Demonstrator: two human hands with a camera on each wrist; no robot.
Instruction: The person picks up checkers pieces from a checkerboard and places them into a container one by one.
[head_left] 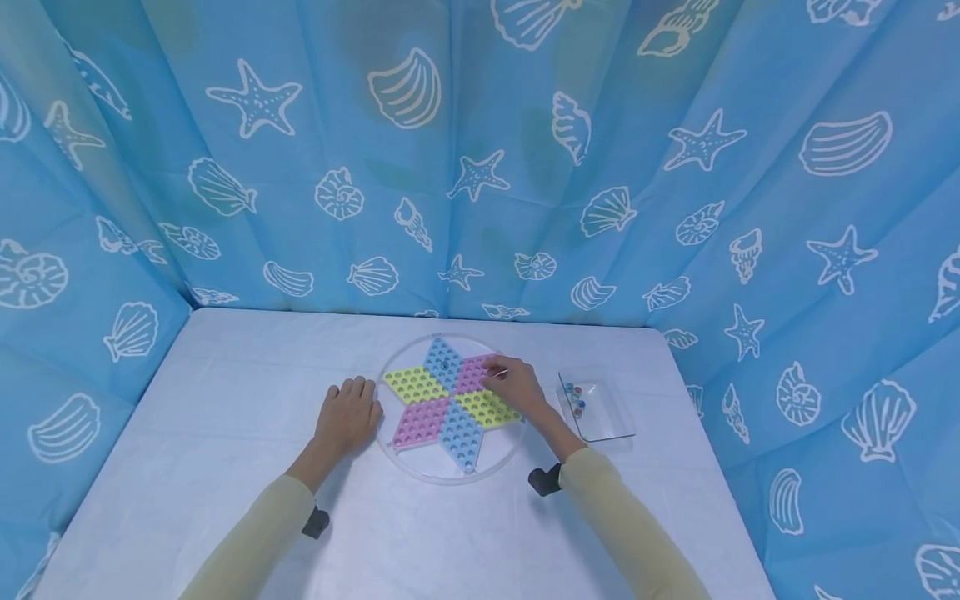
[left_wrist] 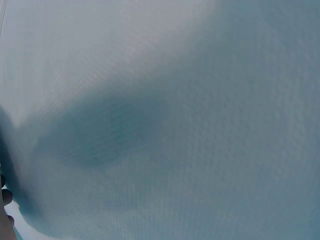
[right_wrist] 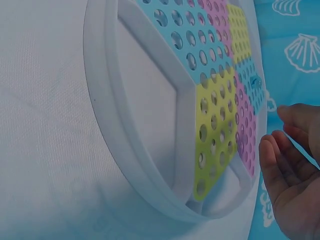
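A Chinese checkers board [head_left: 422,421] lies on the table, a round white tray with a star of pink, yellow and blue points full of holes. One blue glass marble [right_wrist: 256,82] sits in the far blue point. My right hand [head_left: 515,386] hovers over the board's far right, by the pink and yellow points. In the right wrist view its thumb and fingers are bent but apart, and no marble shows between them. My left hand [head_left: 350,414] rests on the table by the board's left rim, holding nothing. The left wrist view shows mostly cloth and shadow.
To the right of the board stands a clear plastic box [head_left: 609,408] with several blue and reddish marbles [head_left: 576,400] along its left side. A white cloth covers the table [head_left: 225,400]. Blue curtains [head_left: 480,225] with shell prints hang behind and on both sides.
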